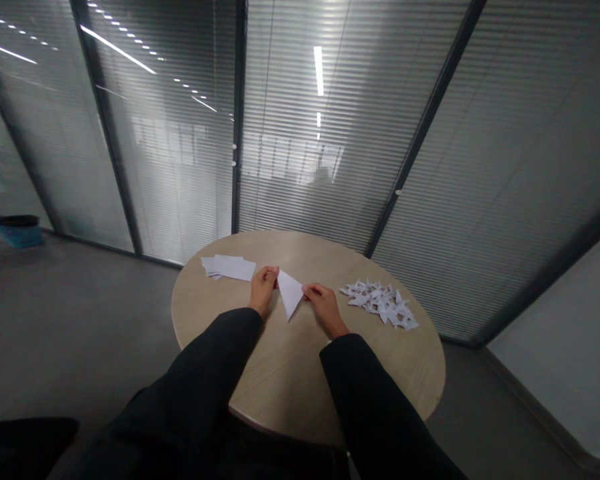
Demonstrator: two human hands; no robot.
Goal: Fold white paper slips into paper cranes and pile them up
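A white piece of folded paper point(290, 293), shaped like a triangle with one point downward, is held up between my two hands over the table. My left hand point(265, 288) pinches its upper left corner. At the upper right corner, the fingers of my right hand point(324, 305) are closed on the same paper. Left of my left hand lies a loose stack of white paper sheets point(233, 267). To the right of my right hand is a pile of small folded paper figures point(383, 303) with pointed tips.
Everything rests on a round, light wood table point(290, 393). Behind it stands a glass partition with blinds point(305, 200) and dark frames. A blue bin point(17, 232) with a dark rim is on the floor at the far left. A white wall point(565, 347) rises at the right.
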